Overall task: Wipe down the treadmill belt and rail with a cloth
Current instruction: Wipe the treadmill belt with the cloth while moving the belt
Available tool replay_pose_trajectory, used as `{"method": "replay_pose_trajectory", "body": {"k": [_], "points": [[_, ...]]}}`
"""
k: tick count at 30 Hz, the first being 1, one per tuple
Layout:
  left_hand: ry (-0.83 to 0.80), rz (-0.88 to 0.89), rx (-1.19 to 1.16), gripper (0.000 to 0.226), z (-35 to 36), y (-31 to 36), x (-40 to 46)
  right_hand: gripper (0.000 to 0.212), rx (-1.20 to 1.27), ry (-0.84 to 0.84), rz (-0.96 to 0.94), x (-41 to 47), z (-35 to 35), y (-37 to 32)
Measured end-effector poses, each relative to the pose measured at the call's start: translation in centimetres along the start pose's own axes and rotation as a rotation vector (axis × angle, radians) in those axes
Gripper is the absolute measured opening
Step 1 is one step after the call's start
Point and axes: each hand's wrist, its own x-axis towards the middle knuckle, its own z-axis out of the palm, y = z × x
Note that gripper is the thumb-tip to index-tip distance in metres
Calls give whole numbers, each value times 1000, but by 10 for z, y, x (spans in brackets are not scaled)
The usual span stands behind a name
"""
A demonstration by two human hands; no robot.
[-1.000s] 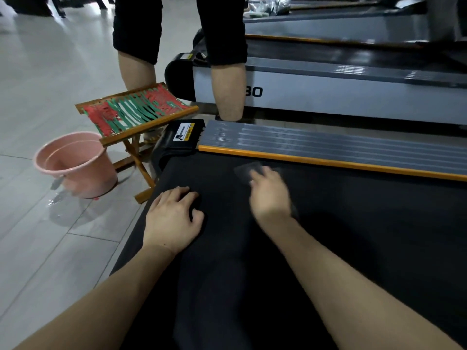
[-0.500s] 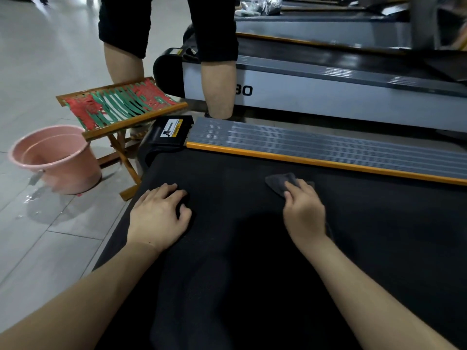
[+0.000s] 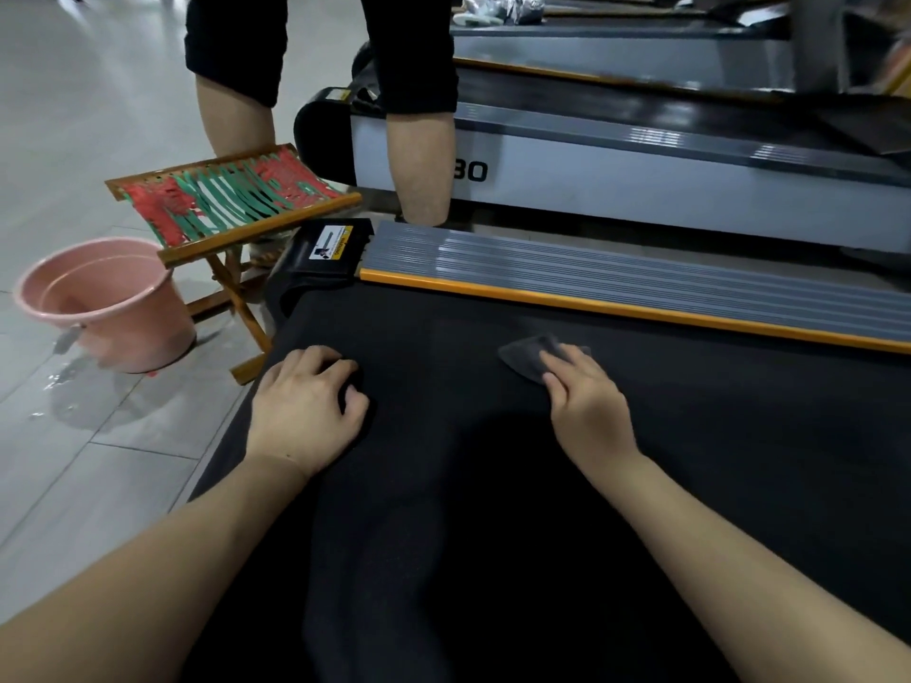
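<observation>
left hand (image 3: 305, 411): fingers curled, resting on the black treadmill belt (image 3: 468, 485) near its left edge.
right hand (image 3: 586, 401): fingers together, straight, pressing the dark grey cloth (image 3: 525, 357).

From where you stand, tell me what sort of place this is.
Probably a gym or fitness room during cleaning. The treadmill belt with its ribbed side rail lies beside a second treadmill, and a pink bucket stands on wet tiled floor.

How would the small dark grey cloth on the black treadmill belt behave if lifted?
The small dark grey cloth probably flops: it lies flat under the right hand. It looks thin, so likely light, and may drag on the black treadmill belt.
</observation>
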Motion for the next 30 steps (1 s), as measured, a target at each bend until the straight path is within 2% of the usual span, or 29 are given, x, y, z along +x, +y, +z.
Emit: {"method": "replay_pose_trajectory", "body": {"k": [2,4,7,11,13,15,19,22,24,26,30], "points": [[-14,24,2,50,-1,-1,0,32,-17,-3,79,-4,5,-8],[-84,44,-19,50,-8,-3,-1,33,-28,11,71,-1,26,-38],[-201,60,11,50,-21,-9,-9,35,-27,-110,-47,14,64,-107],[-271,26,57,54,-38,-18,-41,35,60,-242,-299,14,93,-187],[-338,11,72,58,-44,-21,-54,36,59,-250,-359,11,88,-175],[-410,0,79,63,-50,-22,-60,36,19,-227,-336,8,68,-137],[-538,-60,110,86,-63,-14,-60,33,5,-102,-83,-12,10,-39],[-655,-88,96,109,-65,-12,-64,35,-40,-61,66,-28,-9,-11],[-669,-81,66,118,-61,-13,-68,34,-58,-38,145,-27,4,-27],[-620,-82,49,119,-56,-15,-70,33,-13,-13,120,-22,30,-70],[-582,-69,43,117,-52,-17,-73,35,31,-194,-204,-21,79,-172]]}}
